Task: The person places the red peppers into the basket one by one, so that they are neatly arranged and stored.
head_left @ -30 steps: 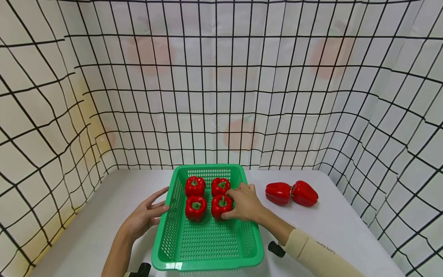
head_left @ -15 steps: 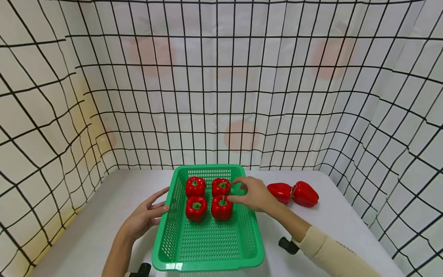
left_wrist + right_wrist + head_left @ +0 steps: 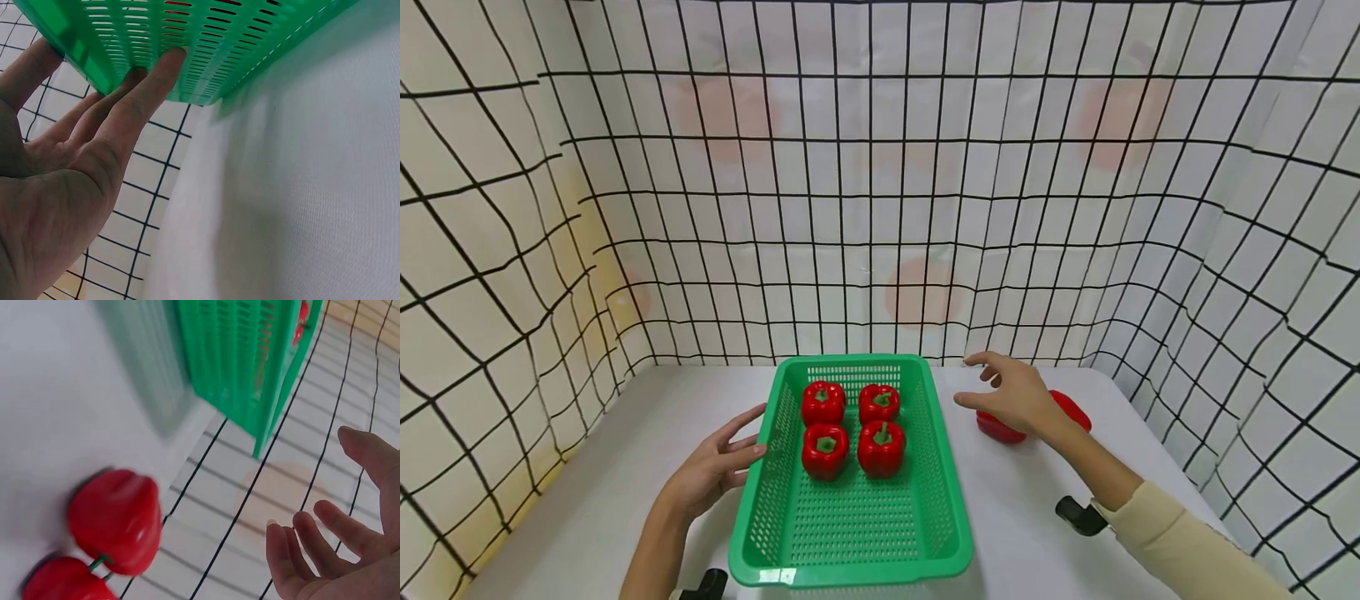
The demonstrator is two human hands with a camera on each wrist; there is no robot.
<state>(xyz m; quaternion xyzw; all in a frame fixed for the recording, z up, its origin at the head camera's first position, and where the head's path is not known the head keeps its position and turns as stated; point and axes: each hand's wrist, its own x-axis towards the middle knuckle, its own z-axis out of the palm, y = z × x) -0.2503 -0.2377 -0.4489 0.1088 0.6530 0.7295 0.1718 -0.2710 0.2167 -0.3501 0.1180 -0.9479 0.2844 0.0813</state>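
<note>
A green plastic basket (image 3: 850,575) holds red bell peppers in two columns, among them a front left pepper (image 3: 825,452) and a front right pepper (image 3: 881,449), stems up. My left hand (image 3: 711,471) touches the basket's left side with outstretched fingers; in the left wrist view the fingertips (image 3: 169,62) lie against its slotted wall. My right hand (image 3: 1011,396) is raised over the table right of the basket, fingers apart and holding nothing. It partly hides two more peppers lying on their sides, a nearer-to-basket one (image 3: 1000,429) and an outer one (image 3: 1070,408).
A white-covered table (image 3: 1022,533) carries everything. Black wire mesh (image 3: 868,196) stands at the back and along both sides, with a pale sheet behind it. Black camera mounts sit at both wrists, the right one (image 3: 1081,517) below the forearm.
My right hand has let go of the front right pepper in the basket and moved right, out over the two lying peppers. My left hand and the basket have stayed put.
</note>
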